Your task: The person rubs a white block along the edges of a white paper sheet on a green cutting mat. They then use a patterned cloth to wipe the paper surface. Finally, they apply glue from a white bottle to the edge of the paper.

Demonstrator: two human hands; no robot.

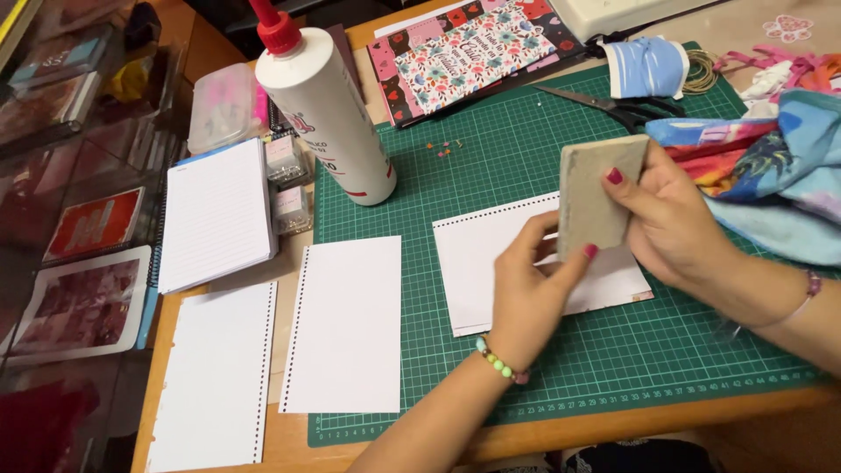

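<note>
Two hands: left hand [526,293] and right hand [670,223] both grasp the grey rectangular cardboard piece [596,197], held upright above the green gridded cutting mat [613,350].
Bottle: tall white glue bottle [322,105], red cap, stands on the mat's far-left corner.
Package: floral patterned pink packet [473,52] lies beyond the mat.

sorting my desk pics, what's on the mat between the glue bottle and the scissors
In the head view, only a few tiny scattered beads lie on the green cutting mat between the glue bottle and the scissors.

A white glue bottle [326,105] stands on the green cutting mat [613,350]. Left of the bottle lies a lined notepad [216,215]; right of it, scissors [604,103] and a floral booklet [469,52].
</note>
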